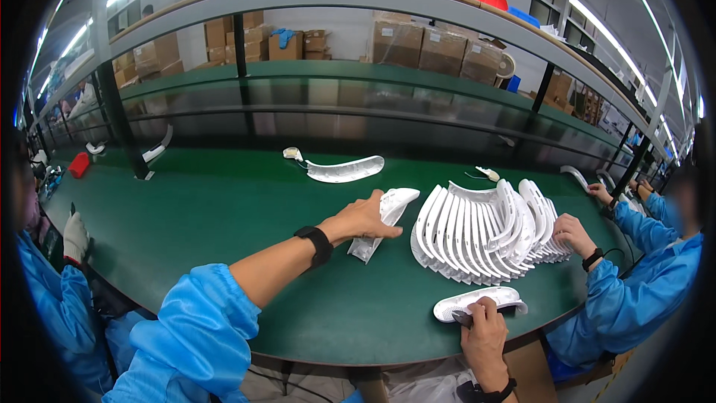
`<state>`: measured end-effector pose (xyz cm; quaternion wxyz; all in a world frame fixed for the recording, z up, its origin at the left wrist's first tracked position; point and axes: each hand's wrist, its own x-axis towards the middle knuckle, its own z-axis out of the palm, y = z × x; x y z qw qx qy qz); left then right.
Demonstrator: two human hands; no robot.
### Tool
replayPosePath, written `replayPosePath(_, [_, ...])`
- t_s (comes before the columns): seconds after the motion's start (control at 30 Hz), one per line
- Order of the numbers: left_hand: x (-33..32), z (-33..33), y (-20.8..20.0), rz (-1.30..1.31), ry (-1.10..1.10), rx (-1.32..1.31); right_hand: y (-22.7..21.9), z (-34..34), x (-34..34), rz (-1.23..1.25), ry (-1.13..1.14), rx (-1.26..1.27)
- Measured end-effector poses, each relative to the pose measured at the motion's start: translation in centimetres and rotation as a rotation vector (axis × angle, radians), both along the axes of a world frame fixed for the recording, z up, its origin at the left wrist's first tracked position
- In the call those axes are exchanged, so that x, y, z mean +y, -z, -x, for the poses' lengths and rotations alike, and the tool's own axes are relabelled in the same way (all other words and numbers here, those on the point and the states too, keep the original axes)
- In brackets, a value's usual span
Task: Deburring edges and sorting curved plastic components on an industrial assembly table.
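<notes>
Right hand (485, 322) clamped on white curved shell (477, 303) at green table's (224, 216) near edge, steadying it; left hand (365, 218) gripping another shell (384, 224) beside fanned stack (477, 235).

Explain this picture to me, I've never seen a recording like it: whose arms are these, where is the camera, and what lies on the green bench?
No machine here: a head-worn fisheye camera looks down at a person's own bare hands, which is why straight edges bend. The left hand, with a black wristband, rests in a grip on a curved white plastic shell. The right hand holds a small dark tool against another white shell near the bench edge. Between them leans a fanned stack of white shells on the green bench. At right, a co-worker's hand touches that stack.
</notes>
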<state>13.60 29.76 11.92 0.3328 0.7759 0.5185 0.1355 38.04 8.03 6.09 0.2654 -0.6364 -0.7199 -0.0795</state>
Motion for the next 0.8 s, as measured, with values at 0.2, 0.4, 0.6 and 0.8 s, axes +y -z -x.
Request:
replayPosePath(0.2, [1.3,-0.5,0.1,-0.079,-0.039,0.326,0.0,0.1,0.0,-0.020,0.006,0.001])
replayPosePath(0.4, [2.8,0.7,-2.3,-0.174,0.014,0.601,-0.3,0.2,-0.1,-0.001,0.003,0.013])
replayPosePath(0.6, [2.6,1.7,-0.9,-0.160,-0.056,0.500,-0.2,0.1,-0.2,0.004,0.013,0.006])
replayPosePath(0.8, [3.8,1.9,0.4,-0.055,-0.079,0.486,-0.3,0.3,-0.2,-0.014,0.003,0.008])
